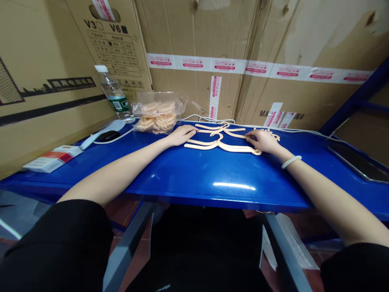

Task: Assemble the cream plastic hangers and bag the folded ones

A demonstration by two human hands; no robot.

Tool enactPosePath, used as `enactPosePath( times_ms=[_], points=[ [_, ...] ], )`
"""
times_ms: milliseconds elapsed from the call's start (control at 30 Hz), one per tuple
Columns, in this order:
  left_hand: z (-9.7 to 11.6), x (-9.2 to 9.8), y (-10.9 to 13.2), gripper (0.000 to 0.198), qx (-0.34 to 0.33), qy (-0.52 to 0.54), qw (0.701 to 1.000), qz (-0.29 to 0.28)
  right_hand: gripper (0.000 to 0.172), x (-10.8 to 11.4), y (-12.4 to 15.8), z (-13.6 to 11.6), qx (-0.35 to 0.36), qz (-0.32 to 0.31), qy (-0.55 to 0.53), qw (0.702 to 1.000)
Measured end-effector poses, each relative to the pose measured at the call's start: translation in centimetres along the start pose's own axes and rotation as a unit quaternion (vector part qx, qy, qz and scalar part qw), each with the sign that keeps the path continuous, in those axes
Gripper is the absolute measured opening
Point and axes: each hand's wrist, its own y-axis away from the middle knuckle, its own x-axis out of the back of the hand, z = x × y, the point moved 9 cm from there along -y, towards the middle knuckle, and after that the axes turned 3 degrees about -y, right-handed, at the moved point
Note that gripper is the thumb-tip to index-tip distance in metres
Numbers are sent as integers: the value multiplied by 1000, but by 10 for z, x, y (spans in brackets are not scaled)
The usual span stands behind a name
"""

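Beige clothes hangers lie flat on the blue table, hooks toward the back. My left hand (183, 135) is closed at the left end of the back hanger (235, 133), its fingertips pinched on the tip. At that hanger's other arm, my right hand (263, 141), wearing a pale beaded bracelet (291, 162), pinches the end between thumb and fingers. Nearer to me rests a front hanger (237, 149), apart from my left hand and passing just below the right one. Behind my right hand some more beige pieces (275, 136) show, partly hidden by it.
A clear plastic bag (159, 115) of beige ring-shaped items stands behind my left hand, beside a water bottle (117, 99). At left are a small box (53, 158), a white-handled brush-like item (100, 132) and a black mouse-like object (109, 136). Cardboard boxes (194, 89) back the table (182, 174). A dark flat device (360, 162) lies right.
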Motion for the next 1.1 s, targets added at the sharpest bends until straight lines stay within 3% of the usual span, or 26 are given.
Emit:
enactPosePath(
  times_ms=[300,467,700,900,1100],
  points=[
    [3,-1,0,46,-20,-17,1000,5,27,1,-2,0,-5,16,-5,1000],
    [4,0,-1,45,-28,-39,999,9,17,1,-5,1,-26,23,-24,999],
    [22,10,1,39,-59,-90,994,14,10,7,-3,5,-67,36,-86,993],
    [47,24,3,35,-84,-133,987,27,14,11,0,13,-92,54,-180,978],
    [59,31,4,32,-97,-117,987,47,33,18,4,18,-121,82,-286,947]
  ],
)
